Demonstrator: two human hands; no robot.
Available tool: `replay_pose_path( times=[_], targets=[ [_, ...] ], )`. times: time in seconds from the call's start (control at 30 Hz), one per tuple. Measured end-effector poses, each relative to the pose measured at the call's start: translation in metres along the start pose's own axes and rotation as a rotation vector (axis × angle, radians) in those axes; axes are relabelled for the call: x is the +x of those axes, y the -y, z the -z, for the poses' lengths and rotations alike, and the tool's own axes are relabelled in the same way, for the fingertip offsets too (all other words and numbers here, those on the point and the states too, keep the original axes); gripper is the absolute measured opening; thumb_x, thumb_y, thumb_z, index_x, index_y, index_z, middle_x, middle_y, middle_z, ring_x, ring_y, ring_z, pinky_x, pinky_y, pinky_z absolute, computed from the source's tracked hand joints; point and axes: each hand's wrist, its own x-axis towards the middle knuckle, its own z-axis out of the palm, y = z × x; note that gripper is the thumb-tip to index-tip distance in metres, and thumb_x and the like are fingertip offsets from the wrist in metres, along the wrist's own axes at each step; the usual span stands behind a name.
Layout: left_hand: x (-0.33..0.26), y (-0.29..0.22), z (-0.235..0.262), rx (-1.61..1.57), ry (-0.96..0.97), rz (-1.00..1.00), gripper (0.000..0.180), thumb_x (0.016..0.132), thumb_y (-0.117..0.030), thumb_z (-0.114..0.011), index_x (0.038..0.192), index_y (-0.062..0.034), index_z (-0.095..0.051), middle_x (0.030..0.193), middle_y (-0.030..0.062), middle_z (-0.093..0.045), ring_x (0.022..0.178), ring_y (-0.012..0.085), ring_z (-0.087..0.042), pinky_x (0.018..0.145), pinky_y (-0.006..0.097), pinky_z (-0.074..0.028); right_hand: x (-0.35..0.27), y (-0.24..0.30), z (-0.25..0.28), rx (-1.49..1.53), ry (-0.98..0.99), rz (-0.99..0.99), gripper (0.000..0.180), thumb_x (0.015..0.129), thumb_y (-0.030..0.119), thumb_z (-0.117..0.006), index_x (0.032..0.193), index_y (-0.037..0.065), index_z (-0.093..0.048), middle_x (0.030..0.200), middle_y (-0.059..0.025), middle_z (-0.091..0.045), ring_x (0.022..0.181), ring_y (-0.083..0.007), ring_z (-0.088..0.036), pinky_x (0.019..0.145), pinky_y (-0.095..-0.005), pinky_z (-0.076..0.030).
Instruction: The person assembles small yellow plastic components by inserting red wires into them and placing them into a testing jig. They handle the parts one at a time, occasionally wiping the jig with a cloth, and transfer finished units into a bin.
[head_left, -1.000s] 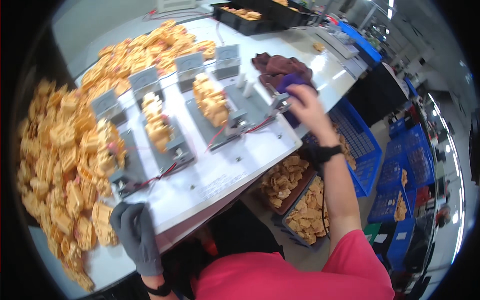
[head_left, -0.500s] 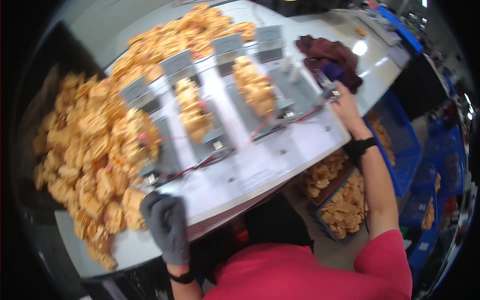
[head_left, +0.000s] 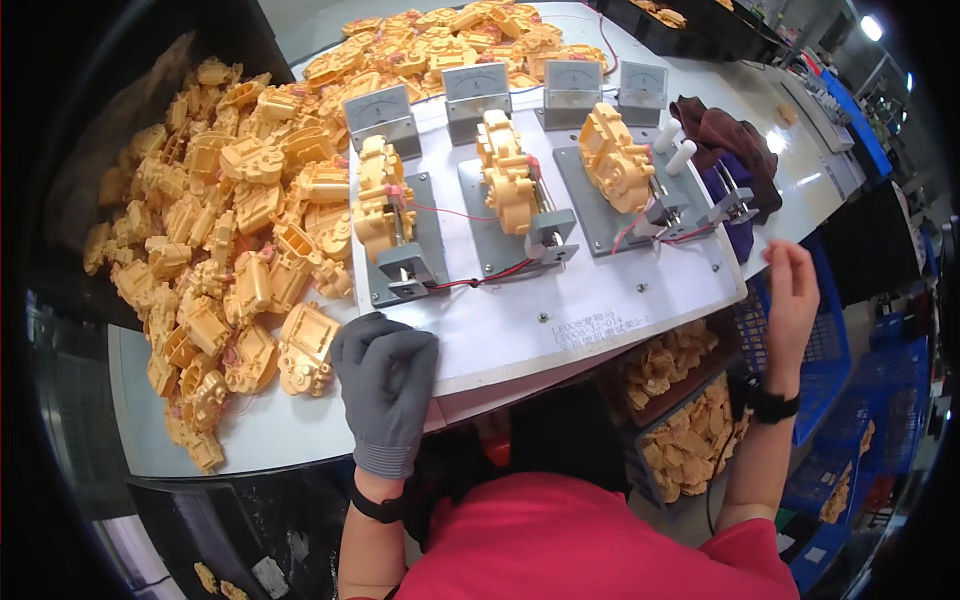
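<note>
**Three yellow housings (head_left: 508, 175) stand on the white board (head_left: 480, 335), one hand at each end**

Left of the board spreads a large heap of loose yellow housings (head_left: 225, 290), which continues behind it. At the board's front left corner is the left hand (head_left: 388, 388), in a gray knit glove (head_left: 390, 440), its fingers curled together; whether they hold anything, I cannot tell.

On the board, the first mounted housing sits by the left edge, the second nearer the middle, the third right of the middle, each on a gray plate (head_left: 430, 225). Red wires (head_left: 470, 283) run in front of them, and four panel meters (head_left: 478, 95) line the back. Two white posts (head_left: 682, 158) rise toward the board's right side, near a metal clamp (head_left: 737, 207) at its right edge.

Just right of the board lies a dark brown cloth (head_left: 735, 140). Off the front right corner, the bare right hand (head_left: 793, 300) is raised, touching neither board nor clamp, fingers slightly apart with nothing visible between them.
</note>
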Motion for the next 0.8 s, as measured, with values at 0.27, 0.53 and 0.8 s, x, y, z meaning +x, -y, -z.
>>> replay_pose_path(
  times=[0.27,0.53,0.8],
  targets=[
    [-0.002,0.001,0.004,0.018,-0.020,-0.005,0.019,0.079,-0.004,-0.077,0.095,-0.0100,-0.070,0.100,0.0056,-0.061,0.108,0.0284,-0.052,0.099,0.041,-0.039,-0.060,0.085,-0.092,0.046,0.468,0.431,0.019,0.084,-0.001,-0.073,0.101,0.006,-0.070,0.098,-0.0087,-0.067,0.089,-0.0258,-0.064,0.075,-0.0339,-0.052],
    [-0.004,0.011,0.003,-0.032,-0.010,-0.016,0.019,0.081,-0.001,-0.074,0.098,-0.0064,-0.067,0.107,0.0093,-0.057,0.111,0.0296,-0.052,0.100,0.040,-0.040,-0.055,0.089,-0.139,-0.043,0.463,0.568,0.018,0.082,0.005,-0.078,0.098,0.008,-0.072,0.092,-0.0067,-0.063,0.090,-0.0258,-0.060,0.081,-0.0369,-0.048],
    [-0.006,0.005,-0.001,-0.016,0.009,0.065,0.010,0.089,0.002,-0.063,0.099,0.0001,-0.064,0.112,0.0103,-0.055,0.114,0.0272,-0.051,0.103,0.037,-0.038,-0.057,0.083,-0.149,0.001,0.275,0.576,0.014,0.079,0.013,-0.081,0.087,0.012,-0.069,0.080,-0.0013,-0.059,0.073,-0.0215,-0.058,0.069,-0.0341,-0.042]
  ],
)
